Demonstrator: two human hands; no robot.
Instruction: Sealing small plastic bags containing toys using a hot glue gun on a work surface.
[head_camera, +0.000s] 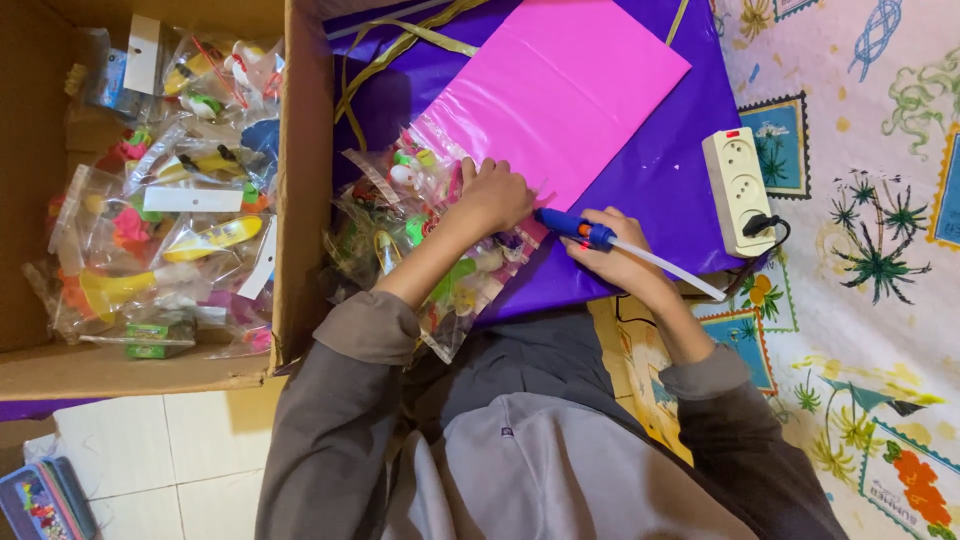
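My left hand (492, 196) presses down on the near edge of a bright pink plastic sheet (560, 90) and on clear bags of small toys (400, 215) lying under it. My right hand (612, 252) grips a blue glue gun (578, 230) with a white glue stick sticking out to the right. The gun's tip points left at the pink sheet's edge, close to my left fingers. Both rest on shiny purple wrapping material (665, 170) spread in front of me.
A cardboard box (300, 180) on the left holds several bagged toys. A white power strip (738, 190) with a black plug lies to the right on a patterned cloth (870, 300). Gold ribbon (400, 45) lies on the purple material. A small case (45, 500) sits on the white tiled floor.
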